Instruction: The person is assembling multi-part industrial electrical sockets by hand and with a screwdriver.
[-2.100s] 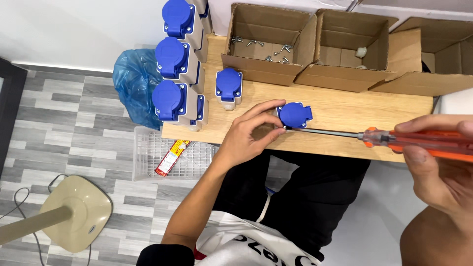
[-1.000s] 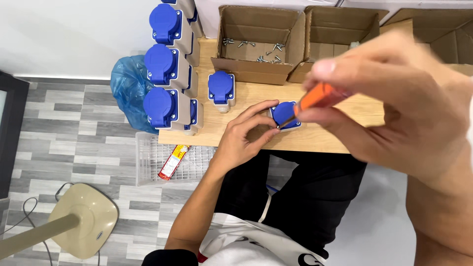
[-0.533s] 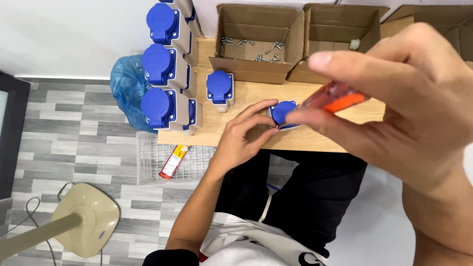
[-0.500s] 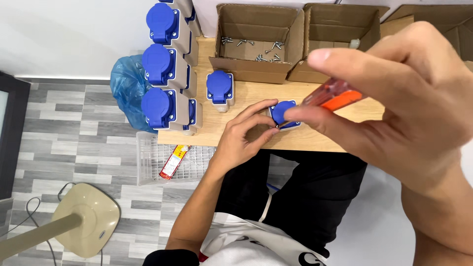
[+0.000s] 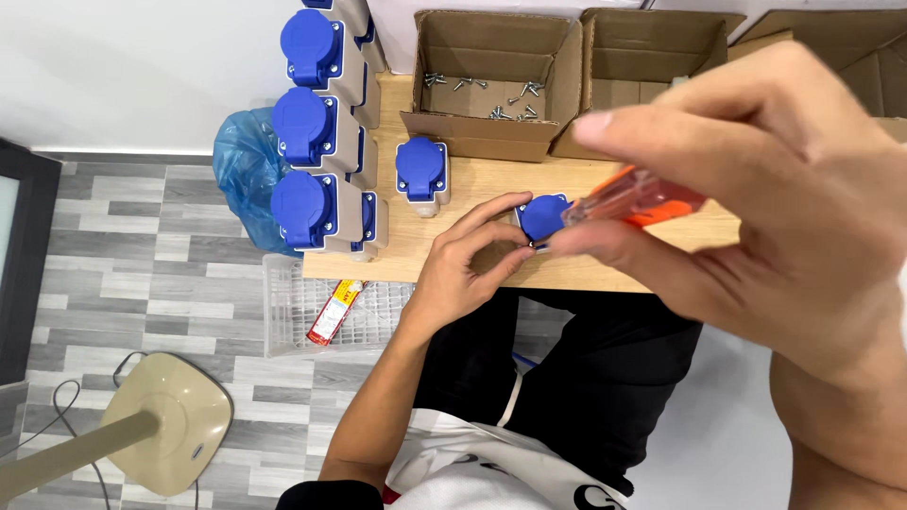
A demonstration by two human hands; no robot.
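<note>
My left hand (image 5: 470, 260) grips a blue-lidded socket box (image 5: 542, 216) and holds it down on the wooden table (image 5: 472, 194). My right hand (image 5: 765, 208) is close to the camera and fills the right side. It holds an orange-handled screwdriver (image 5: 635, 197) pointed down at the socket box. The screwdriver's tip is hidden by my fingers.
A stack of finished blue-lidded socket boxes (image 5: 316, 123) stands at the table's left end, one more (image 5: 421, 172) beside it. Open cardboard boxes sit at the back, one with loose screws (image 5: 484, 94). On the floor are a blue plastic bag (image 5: 241, 179), a wire basket (image 5: 321, 307) and a fan base (image 5: 170, 420).
My right hand has swung from far right to directly above the socket box, bringing the screwdriver upright over it. My left hand stays on the box.
</note>
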